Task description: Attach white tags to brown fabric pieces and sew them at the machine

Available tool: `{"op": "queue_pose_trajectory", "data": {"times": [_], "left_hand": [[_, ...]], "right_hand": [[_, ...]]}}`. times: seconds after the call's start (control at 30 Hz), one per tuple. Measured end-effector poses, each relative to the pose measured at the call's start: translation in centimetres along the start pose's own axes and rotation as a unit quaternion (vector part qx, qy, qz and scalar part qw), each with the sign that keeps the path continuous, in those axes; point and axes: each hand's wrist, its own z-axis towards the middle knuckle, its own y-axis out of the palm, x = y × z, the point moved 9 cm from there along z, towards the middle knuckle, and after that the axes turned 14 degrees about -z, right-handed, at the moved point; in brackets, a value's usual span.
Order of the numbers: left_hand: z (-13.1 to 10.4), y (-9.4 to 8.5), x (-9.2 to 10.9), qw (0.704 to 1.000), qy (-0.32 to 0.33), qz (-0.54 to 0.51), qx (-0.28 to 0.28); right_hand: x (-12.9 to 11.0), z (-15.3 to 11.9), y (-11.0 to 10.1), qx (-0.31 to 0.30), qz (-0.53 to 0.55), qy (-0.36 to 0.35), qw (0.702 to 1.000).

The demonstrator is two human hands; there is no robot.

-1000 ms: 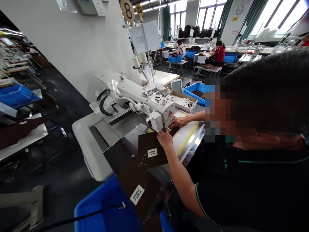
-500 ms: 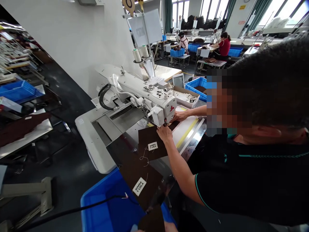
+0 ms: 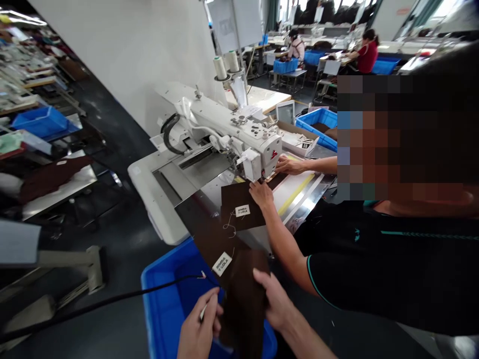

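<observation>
In the head view my right hand (image 3: 277, 302) grips the edge of a dark brown fabric piece (image 3: 245, 304), its thumb on top. The piece hangs over a blue bin. Close to its left side, my left hand (image 3: 202, 319) is closed, with a small pale object between the fingers, mostly hidden. Just beyond lies another brown panel with a white printed label (image 3: 222, 264) and loose thread. A co-worker's hands (image 3: 262, 193) press a similar labelled brown panel (image 3: 228, 199) under the head of a white sewing machine (image 3: 258, 144).
A blue bin (image 3: 149, 299) stands below my hands, and a black cable (image 3: 112, 301) crosses to it. The co-worker in a black shirt (image 3: 359, 269) sits close on the right. Behind the machine are thread cones (image 3: 227, 65), a box of labels (image 3: 299, 142) and another blue bin (image 3: 318, 119).
Both my hands have come up into view from the bottom edge, with the brown fabric piece raised in my right hand. The camera view has shifted slightly. The co-worker's hands stay at the machine.
</observation>
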Motion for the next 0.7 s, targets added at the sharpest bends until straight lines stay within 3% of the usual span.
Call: {"op": "queue_pose_trajectory", "data": {"times": [0.07,0.17,0.3,0.5,0.6,0.7], "left_hand": [[0.8,0.2,0.1,0.998,-0.025,-0.051,0.003],[1.1,0.6,0.3,0.995,-0.032,-0.090,0.005],[1.1,1.0,-0.4,0.995,-0.032,-0.097,0.002],[2.4,-0.5,-2.1,0.997,-0.061,-0.031,0.018],[2.6,-0.1,-3.1,0.995,-0.092,0.005,-0.026],[1.7,1.6,-4.0,0.987,-0.123,0.007,-0.103]], "right_hand": [[4.0,-2.9,-0.9,-0.009,0.011,0.024,1.000],[6.8,-4.4,-1.6,-0.025,0.029,0.042,0.998],[7.2,-4.1,-2.0,-0.038,0.034,0.044,0.998],[8.1,-5.8,-2.2,-0.026,0.017,0.014,0.999],[9.3,-6.7,-2.3,-0.028,0.005,0.013,1.000],[10.0,-7.6,-2.4,-0.047,-0.008,0.015,0.999]]}}
